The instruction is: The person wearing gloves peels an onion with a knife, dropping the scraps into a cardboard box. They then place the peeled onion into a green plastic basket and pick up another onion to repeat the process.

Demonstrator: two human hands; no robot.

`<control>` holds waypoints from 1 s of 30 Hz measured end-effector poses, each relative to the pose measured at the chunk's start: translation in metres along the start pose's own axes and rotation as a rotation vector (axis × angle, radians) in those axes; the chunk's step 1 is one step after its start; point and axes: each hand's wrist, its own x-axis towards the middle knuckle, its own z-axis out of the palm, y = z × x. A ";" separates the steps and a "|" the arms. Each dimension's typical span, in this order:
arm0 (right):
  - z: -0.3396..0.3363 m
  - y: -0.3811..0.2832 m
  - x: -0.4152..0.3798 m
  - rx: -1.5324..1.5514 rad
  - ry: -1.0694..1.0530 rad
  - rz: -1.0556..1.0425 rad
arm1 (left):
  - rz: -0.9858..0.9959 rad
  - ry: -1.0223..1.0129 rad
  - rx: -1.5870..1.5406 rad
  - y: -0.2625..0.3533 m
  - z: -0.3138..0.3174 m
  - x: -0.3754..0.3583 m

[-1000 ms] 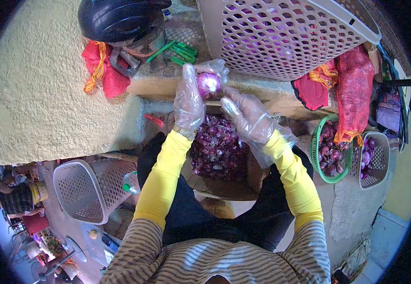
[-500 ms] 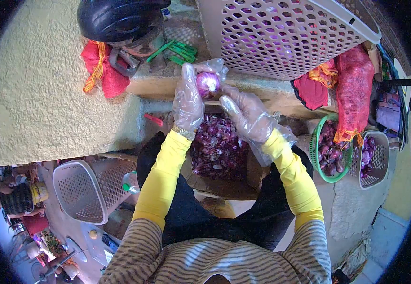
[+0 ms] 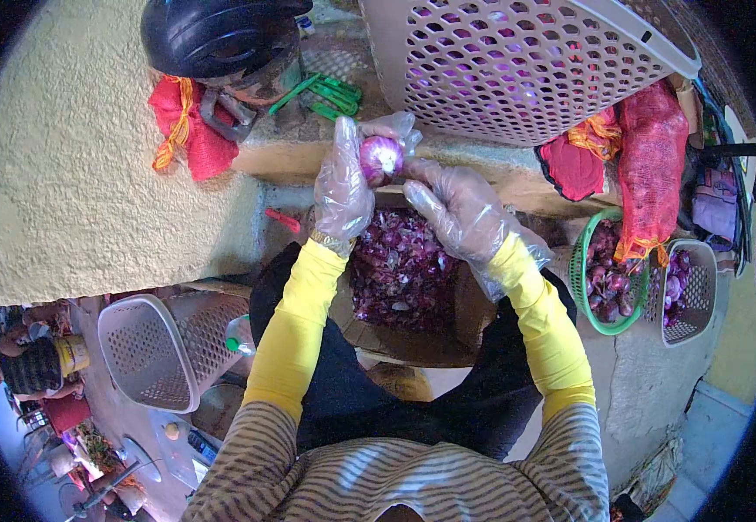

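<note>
- Your gloved left hand [image 3: 343, 191] grips a purple onion [image 3: 381, 162], held near the far side of a box [image 3: 408, 348] of purple peelings [image 3: 402, 270].
- Your gloved right hand [image 3: 467, 210] curls close beside the onion, thumb extended; whether it holds anything cannot be told from this view.
- Beyond, a large perforated crate [image 3: 389, 61] stands on a ledge [image 3: 278, 163]; to your right, red-purple onions [image 3: 606, 285] lie in a green basket [image 3: 580, 283].

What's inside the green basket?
Purple onions lie inside the green basket. A red mesh bag covers part of it, and the onions hide the bottom, so I can't tell what's there.
</note>
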 end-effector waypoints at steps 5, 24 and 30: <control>-0.006 -0.005 0.000 -0.031 -0.052 0.032 | -0.028 -0.027 0.008 0.001 -0.002 -0.001; -0.013 0.005 -0.001 -0.055 -0.190 0.066 | -0.025 -0.149 0.127 -0.004 -0.015 0.003; -0.011 0.007 -0.013 0.194 0.033 0.319 | -0.238 -0.030 -0.458 0.009 0.003 0.001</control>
